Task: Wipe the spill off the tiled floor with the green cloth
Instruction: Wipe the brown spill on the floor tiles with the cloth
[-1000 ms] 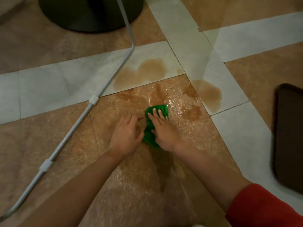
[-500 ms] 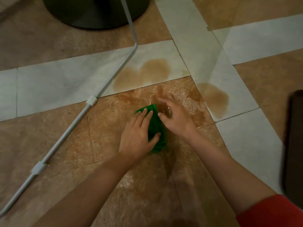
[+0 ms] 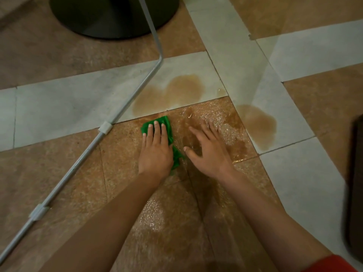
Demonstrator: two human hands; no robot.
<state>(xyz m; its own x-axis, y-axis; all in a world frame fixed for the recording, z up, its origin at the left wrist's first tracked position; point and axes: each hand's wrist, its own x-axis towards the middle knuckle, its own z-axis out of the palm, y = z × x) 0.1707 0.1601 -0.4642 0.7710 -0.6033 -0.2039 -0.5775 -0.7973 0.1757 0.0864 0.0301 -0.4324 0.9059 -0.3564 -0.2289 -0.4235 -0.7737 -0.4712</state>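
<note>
— Under the straight fingers (image 3: 155,130) of the left hand (image 3: 155,154) lies the green cloth (image 3: 168,123), pressed to the tiled floor (image 3: 68,173) beside the spill (image 3: 182,91).
— Soft, limp, likely to bunch; a flat palm suits it. The right hand (image 3: 211,154) spreads wide, empty.

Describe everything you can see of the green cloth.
The cloth is bright green, small and crumpled, and looks like soft fabric. It lies bunched on a brown tile, just short of the puddle on the pale tile beyond. The left hand presses flat on it with straight fingers and covers most of it; only its far edge and right side show. The right hand lies on wet floor beside it.
</note>
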